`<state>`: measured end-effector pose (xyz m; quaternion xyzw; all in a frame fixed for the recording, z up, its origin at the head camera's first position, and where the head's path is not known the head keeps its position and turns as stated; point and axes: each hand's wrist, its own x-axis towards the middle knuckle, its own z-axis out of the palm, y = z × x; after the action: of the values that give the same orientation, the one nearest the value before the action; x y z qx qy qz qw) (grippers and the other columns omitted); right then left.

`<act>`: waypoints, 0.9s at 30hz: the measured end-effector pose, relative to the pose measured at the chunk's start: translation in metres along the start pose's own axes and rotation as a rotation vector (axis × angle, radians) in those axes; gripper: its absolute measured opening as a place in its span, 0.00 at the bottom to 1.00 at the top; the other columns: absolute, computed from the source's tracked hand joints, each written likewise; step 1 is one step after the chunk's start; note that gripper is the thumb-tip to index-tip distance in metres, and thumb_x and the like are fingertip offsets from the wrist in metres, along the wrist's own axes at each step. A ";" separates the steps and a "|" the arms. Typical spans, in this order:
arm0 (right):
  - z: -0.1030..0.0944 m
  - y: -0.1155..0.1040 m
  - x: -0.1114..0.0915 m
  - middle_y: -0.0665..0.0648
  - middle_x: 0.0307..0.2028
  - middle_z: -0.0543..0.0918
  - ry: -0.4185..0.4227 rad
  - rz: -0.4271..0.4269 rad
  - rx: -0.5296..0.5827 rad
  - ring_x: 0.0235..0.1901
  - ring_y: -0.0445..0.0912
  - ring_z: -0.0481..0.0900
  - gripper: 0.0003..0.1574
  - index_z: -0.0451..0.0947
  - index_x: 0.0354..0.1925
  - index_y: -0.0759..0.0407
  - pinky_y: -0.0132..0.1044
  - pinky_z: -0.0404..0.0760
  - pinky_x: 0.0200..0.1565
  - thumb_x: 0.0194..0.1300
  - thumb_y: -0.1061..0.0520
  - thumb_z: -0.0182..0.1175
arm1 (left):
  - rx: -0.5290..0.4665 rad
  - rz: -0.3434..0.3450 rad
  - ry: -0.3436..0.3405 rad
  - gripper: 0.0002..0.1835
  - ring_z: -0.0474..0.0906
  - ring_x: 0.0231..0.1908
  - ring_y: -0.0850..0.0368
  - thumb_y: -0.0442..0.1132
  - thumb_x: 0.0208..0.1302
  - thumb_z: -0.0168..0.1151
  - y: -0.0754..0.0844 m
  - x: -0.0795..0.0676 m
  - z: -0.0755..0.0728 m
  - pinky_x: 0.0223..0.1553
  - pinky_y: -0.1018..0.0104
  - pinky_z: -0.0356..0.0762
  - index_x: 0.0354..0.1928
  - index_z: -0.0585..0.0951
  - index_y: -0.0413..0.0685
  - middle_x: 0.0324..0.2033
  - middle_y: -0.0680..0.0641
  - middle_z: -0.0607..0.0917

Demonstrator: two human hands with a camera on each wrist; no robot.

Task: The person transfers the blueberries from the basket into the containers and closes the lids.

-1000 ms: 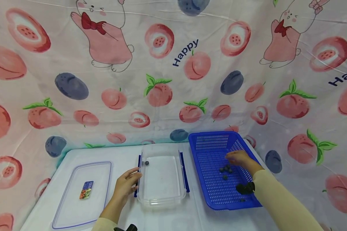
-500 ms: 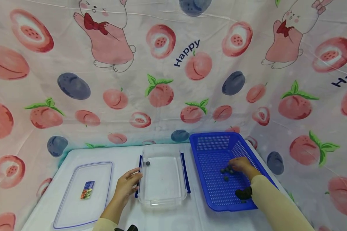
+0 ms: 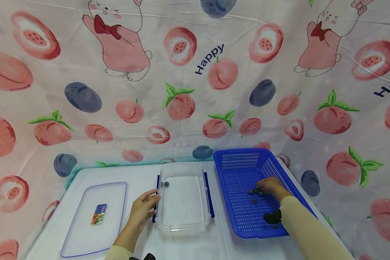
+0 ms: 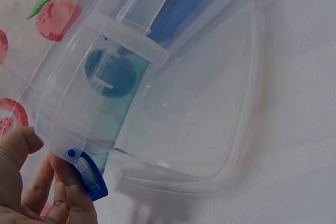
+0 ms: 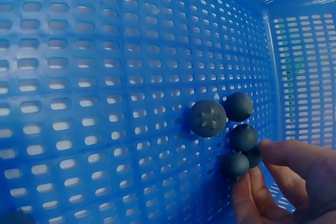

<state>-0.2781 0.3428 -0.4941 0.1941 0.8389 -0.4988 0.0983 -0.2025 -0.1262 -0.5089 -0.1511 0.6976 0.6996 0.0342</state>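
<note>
My left hand [image 3: 143,208] holds the left wall of a clear plastic container [image 3: 182,196], thumb at the rim and fingers by the blue side latch [image 4: 92,177]. Inside that container, near its far left corner, lies one dark blueberry [image 3: 167,184]. Over at the right, my right hand [image 3: 272,187] reaches down into a blue perforated basket [image 3: 225,191]. Its thumb and fingertips pinch a blueberry [image 5: 254,157], partly hidden, within a small cluster. Other blueberries [image 5: 208,118] in the cluster lie loose on the basket floor, close to the fingers.
A clear lid [image 3: 112,216] with a blue edge and a colourful label [image 3: 99,214] lies flat on the white table at the left. Another berry [image 3: 274,227] sits near the basket's front, below the right wrist's dark camera [image 3: 272,217]. A fruit-patterned cloth [image 3: 178,151] hangs behind.
My right hand has come down and slightly nearer onto the berry cluster, its fingers now closing around one blueberry. The left hand keeps its hold on the container.
</note>
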 end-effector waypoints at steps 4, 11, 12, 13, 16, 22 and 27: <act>0.000 0.002 0.004 0.70 0.42 0.84 0.000 0.002 -0.002 0.37 0.50 0.83 0.22 0.73 0.50 0.83 0.45 0.84 0.46 0.59 0.69 0.60 | -0.010 0.004 0.003 0.27 0.77 0.39 0.60 0.42 0.62 0.68 0.000 0.000 0.000 0.34 0.70 0.79 0.62 0.77 0.43 0.41 0.54 0.84; 0.000 0.007 0.008 0.64 0.35 0.85 0.020 -0.016 -0.025 0.34 0.48 0.82 0.20 0.76 0.46 0.81 0.42 0.85 0.40 0.57 0.68 0.62 | -0.010 0.000 0.004 0.27 0.77 0.38 0.61 0.42 0.61 0.68 0.000 0.000 0.001 0.33 0.71 0.79 0.62 0.76 0.43 0.39 0.56 0.83; 0.000 0.008 0.008 0.65 0.36 0.84 0.021 -0.019 -0.032 0.35 0.49 0.82 0.19 0.76 0.46 0.81 0.43 0.85 0.41 0.57 0.68 0.62 | -0.008 0.000 0.003 0.27 0.77 0.38 0.60 0.42 0.62 0.68 0.000 0.000 0.001 0.33 0.71 0.80 0.62 0.76 0.43 0.39 0.56 0.83; 0.000 0.008 0.009 0.66 0.37 0.84 0.026 -0.017 -0.045 0.36 0.51 0.82 0.19 0.77 0.45 0.80 0.43 0.85 0.41 0.56 0.67 0.62 | -0.007 0.000 0.003 0.27 0.77 0.38 0.60 0.42 0.62 0.68 0.000 0.000 0.001 0.33 0.71 0.80 0.62 0.76 0.43 0.39 0.56 0.83; 0.000 0.009 0.008 0.67 0.37 0.82 0.032 -0.025 -0.071 0.38 0.54 0.82 0.18 0.77 0.43 0.79 0.44 0.85 0.41 0.56 0.66 0.62 | -0.004 -0.002 0.003 0.27 0.76 0.39 0.59 0.42 0.62 0.67 0.000 0.000 0.000 0.34 0.70 0.80 0.62 0.76 0.43 0.40 0.55 0.83; 0.004 0.011 0.006 0.65 0.35 0.81 0.066 -0.024 -0.081 0.35 0.53 0.81 0.16 0.77 0.40 0.76 0.42 0.85 0.38 0.55 0.65 0.61 | -0.012 0.003 -0.002 0.26 0.76 0.39 0.59 0.41 0.63 0.67 -0.001 0.000 0.000 0.34 0.70 0.80 0.62 0.76 0.43 0.40 0.55 0.83; 0.006 0.008 0.002 0.65 0.36 0.81 0.094 -0.005 -0.103 0.36 0.54 0.81 0.12 0.75 0.37 0.72 0.43 0.83 0.39 0.57 0.63 0.61 | -0.021 0.008 -0.001 0.26 0.76 0.38 0.60 0.42 0.61 0.68 -0.001 0.001 0.000 0.34 0.70 0.80 0.62 0.77 0.43 0.39 0.56 0.84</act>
<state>-0.2768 0.3415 -0.5037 0.2099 0.8677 -0.4455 0.0677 -0.2028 -0.1264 -0.5099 -0.1486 0.6907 0.7070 0.0301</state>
